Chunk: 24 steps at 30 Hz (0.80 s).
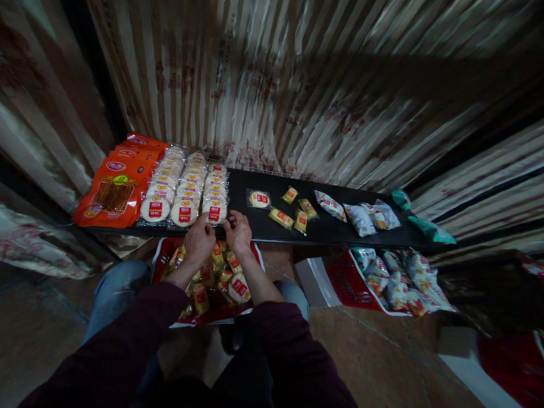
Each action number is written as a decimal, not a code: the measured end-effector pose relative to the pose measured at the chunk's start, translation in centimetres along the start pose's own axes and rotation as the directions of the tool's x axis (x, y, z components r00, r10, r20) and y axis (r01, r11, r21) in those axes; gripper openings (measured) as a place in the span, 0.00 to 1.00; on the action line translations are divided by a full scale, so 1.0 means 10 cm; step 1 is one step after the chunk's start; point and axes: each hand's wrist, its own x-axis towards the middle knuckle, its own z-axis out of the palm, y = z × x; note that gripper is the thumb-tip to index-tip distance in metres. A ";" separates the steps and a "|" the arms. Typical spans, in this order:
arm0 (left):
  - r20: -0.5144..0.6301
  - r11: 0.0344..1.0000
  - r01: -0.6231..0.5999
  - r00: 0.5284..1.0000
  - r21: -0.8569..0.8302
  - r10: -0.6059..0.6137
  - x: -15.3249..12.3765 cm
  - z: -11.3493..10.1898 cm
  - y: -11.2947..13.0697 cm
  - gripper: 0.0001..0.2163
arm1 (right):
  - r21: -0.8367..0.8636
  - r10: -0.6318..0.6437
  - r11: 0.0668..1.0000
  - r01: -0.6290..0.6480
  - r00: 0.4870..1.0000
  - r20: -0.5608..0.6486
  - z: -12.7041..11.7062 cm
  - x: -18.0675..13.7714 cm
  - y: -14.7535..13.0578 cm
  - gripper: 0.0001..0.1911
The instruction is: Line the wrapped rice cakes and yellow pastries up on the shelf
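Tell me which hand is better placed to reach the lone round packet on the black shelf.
Probably the right hand: it is nearer the lone round packet, while the left hand is farther away, beyond it.

Gap on black shelf [238, 190] between rightmost cracker row [216, 197] and lone cracker [259, 199]; hand could pass there. Yellow packets [281, 218] obstruct farther right. Curtain [250, 80] walls off back; red basket [157, 260] sits below front edge.
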 end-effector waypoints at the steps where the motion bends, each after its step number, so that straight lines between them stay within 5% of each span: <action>1: -0.005 1.000 -0.015 1.000 -0.012 0.015 -0.01 0.01 -0.01 0.18 | 0.014 -0.005 1.000 0.005 1.000 -0.010 0.00 -0.02 0.01 0.18; 13: 0.001 0.982 -0.163 0.986 -0.094 0.164 -0.35 0.17 -0.30 0.15 | 0.113 -0.193 0.975 0.193 0.981 -0.008 0.07 -0.47 0.09 0.11; 19: 0.032 0.986 -0.124 0.992 0.112 0.121 -0.74 0.24 -0.66 0.15 | 0.062 -0.166 0.986 0.156 0.961 0.220 0.28 -0.94 0.27 0.13; 24: -0.021 0.949 0.053 0.999 0.310 -0.049 -0.95 0.26 -1.11 0.21 | -0.057 -0.258 0.942 0.330 0.822 0.508 0.39 -1.27 0.33 0.20</action>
